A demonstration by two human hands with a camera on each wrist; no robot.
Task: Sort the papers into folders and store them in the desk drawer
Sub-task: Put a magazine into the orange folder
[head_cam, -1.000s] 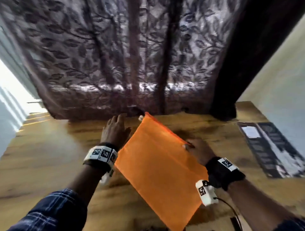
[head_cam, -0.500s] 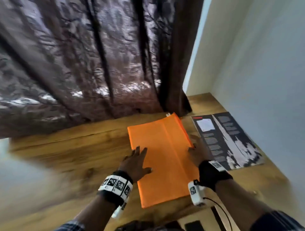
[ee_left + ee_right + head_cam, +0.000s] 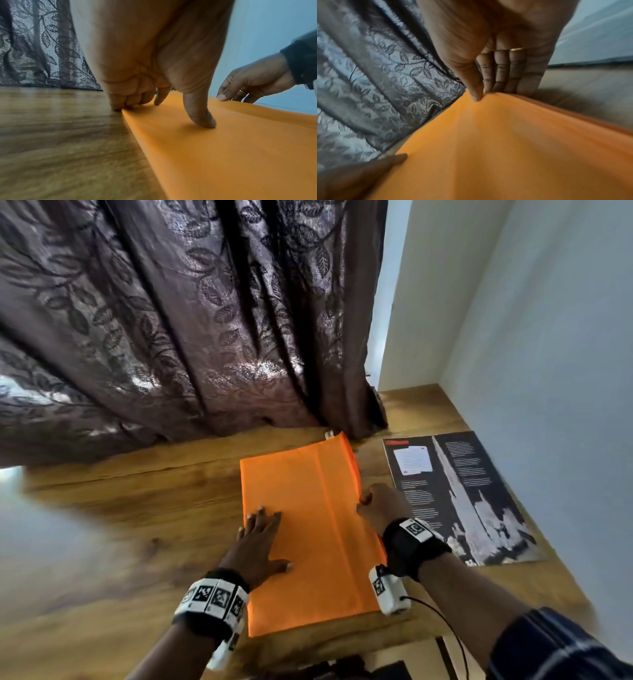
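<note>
Orange folder (image 3: 308,529): closed, flat on the wooden counter (image 3: 137,508), lying between the two hands.

Left hand (image 3: 260,542): palm down, fingers extended, fingertips (image 3: 202,119) pressing the folder's surface along its left edge; grips nothing.

Right hand (image 3: 376,508): at the folder's right edge, thumb (image 3: 476,93) on top, fingers curled under the lifted edge, pinching it.

Dark printed brochure (image 3: 459,494): flat on the counter, just right of the right hand, apart from the folder.

Brown leaf-patterned curtain (image 3: 171,320): hangs beyond both hands, hem reaching the counter.

Pale wall (image 3: 548,371): right of the brochure.
</note>
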